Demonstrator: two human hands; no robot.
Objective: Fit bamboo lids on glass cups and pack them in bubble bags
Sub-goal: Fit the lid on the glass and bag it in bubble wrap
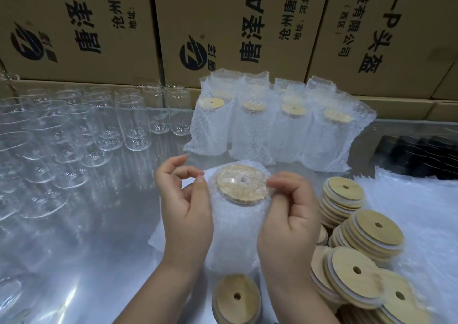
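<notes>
A lidded glass cup stands in a bubble bag (235,227) at the centre, its bamboo lid (241,183) showing under the film. My left hand (186,199) pinches the bag's top edge on the left of the lid. My right hand (290,212) pinches the bag's edge on the right of the lid. Several packed cups in bubble bags (277,125) stand in a row behind. Loose bamboo lids (359,244) are stacked at the right, and one lidded cup (236,299) stands near the bottom edge.
Several empty glass cups (81,130) crowd the left of the shiny table (86,237). Flat bubble bags (418,212) lie at the right, a black tray (418,155) behind them. Printed cardboard boxes (223,26) wall off the back.
</notes>
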